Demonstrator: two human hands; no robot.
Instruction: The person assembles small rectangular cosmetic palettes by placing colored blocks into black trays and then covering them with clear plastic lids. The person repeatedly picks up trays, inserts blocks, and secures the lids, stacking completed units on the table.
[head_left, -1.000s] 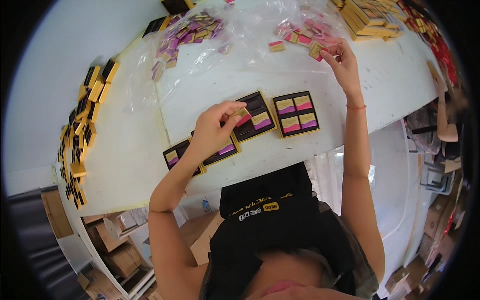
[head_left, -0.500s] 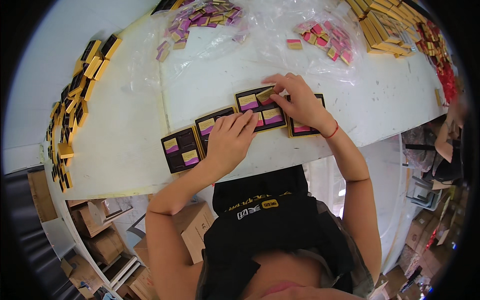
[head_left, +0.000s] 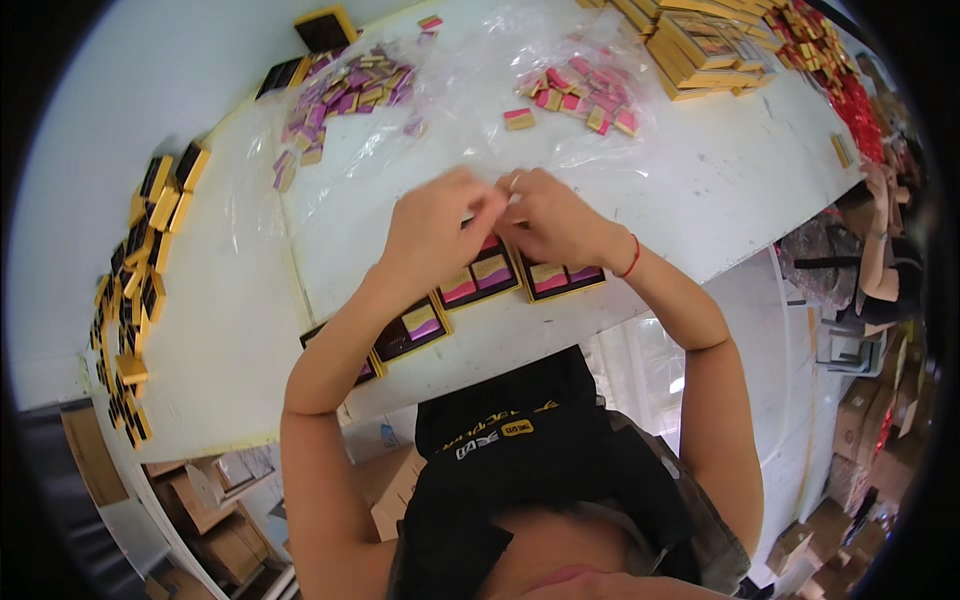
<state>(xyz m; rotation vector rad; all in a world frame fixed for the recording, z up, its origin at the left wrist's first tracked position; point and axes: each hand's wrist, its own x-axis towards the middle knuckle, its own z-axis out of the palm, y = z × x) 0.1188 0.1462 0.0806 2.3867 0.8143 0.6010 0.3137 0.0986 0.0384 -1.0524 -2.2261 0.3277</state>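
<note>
My left hand (head_left: pixel 432 232) and my right hand (head_left: pixel 563 215) meet over a row of small gold-edged boxes with dark compartment trays. Their fingertips are curled in close together and blurred, so anything pinched there is hidden. Below them, one box (head_left: pixel 523 285) holds a pink-and-gold wrapped piece (head_left: pixel 457 286) and a purple-and-gold wrapped piece (head_left: pixel 492 271); its far part is covered. Another box (head_left: pixel 563 296) under my right hand holds a pink piece (head_left: pixel 548 276) and a purple one. The box to the left (head_left: pixel 405 350) has a purple piece (head_left: pixel 422 320). My left forearm hides most of the leftmost box.
Piles of purple (head_left: pixel 350 90) and pink wrapped pieces (head_left: pixel 590 92) lie on clear plastic at the back. Gold boxes (head_left: pixel 700 50) are stacked at the far right, beside red material (head_left: pixel 858 120). More boxes (head_left: pixel 150 235) line the left edge. Another person's arm (head_left: pixel 880 240) shows at right.
My left hand has left the boxes and moved up to meet my right hand. The gold piece my right fingers were on is no longer visible. The whole view has shifted.
</note>
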